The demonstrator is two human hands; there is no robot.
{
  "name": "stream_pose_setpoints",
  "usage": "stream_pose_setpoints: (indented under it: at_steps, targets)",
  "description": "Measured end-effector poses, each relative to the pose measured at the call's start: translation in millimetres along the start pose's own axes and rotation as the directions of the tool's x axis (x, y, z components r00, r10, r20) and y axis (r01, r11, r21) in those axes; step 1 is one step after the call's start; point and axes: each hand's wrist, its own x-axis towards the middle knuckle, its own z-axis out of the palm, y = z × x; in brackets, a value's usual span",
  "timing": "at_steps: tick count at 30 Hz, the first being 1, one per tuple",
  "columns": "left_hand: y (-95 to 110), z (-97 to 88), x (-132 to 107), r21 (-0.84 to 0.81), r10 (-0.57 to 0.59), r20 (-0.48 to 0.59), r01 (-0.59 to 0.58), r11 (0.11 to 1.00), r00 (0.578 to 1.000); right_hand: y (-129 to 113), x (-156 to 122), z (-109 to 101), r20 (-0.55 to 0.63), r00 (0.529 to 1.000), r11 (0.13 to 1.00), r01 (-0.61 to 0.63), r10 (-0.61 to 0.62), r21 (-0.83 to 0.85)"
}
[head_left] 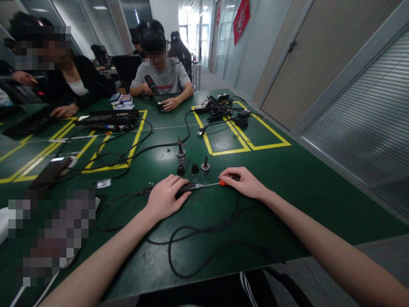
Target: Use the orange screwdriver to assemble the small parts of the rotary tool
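My left hand (166, 197) lies curled over a small black device (183, 189) on the green table (287, 187), fingers closed on it. A black cable (198, 230) runs from that device and loops toward the table's near edge. My right hand (244, 182) grips a screwdriver (211, 184) by its orange and black handle, and the thin metal shaft points left into the device. Just beyond my hands stand three small dark and metal parts (194, 168) and a taller metal part (181, 153).
Two other people sit at the far side, one in a grey shirt holding a dark tool (151, 84). Yellow tape boxes (249, 136) mark the table, with a pile of black adapters and cords (220, 108) in the right one. A dark phone-like object (51, 170) lies left.
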Motion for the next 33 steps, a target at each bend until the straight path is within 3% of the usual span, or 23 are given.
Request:
stream_pose_setpoints:
  at_steps: [4, 10, 18, 27, 33]
  targets:
    - [0.0, -0.3, 0.2, 0.008, 0.002, 0.002, -0.002, 1.000, 1.000, -1.9, -0.7, 0.8, 0.026, 1.000, 0.999, -0.014, 0.015, -0.051]
    - [0.4, -1.0, -0.3, 0.015, 0.001, 0.003, -0.001, 1.000, 1.000, -1.1, -2.0, 0.2, -0.023, 1.000, 0.996, 0.011, -0.009, 0.093]
    - [0.8, -0.8, -0.3, 0.022, 0.009, -0.005, -0.009, 1.000, 1.000, -1.7, -0.6, 0.4, -0.065, 0.996, 0.980, -0.053, 0.067, 0.193]
    - [-0.6, 1.0, 0.3, 0.030, 0.026, -0.019, -0.025, 0.999, 0.999, -0.9, -0.5, 2.7, -0.034, 0.991, 0.991, -0.127, 0.129, 0.046]
    - [-0.8, 0.7, -1.0, 0.030, 0.030, -0.031, -0.029, 0.999, 0.999, -1.4, 0.4, 3.5, -0.085, 0.990, 0.991, -0.105, 0.112, 0.079]
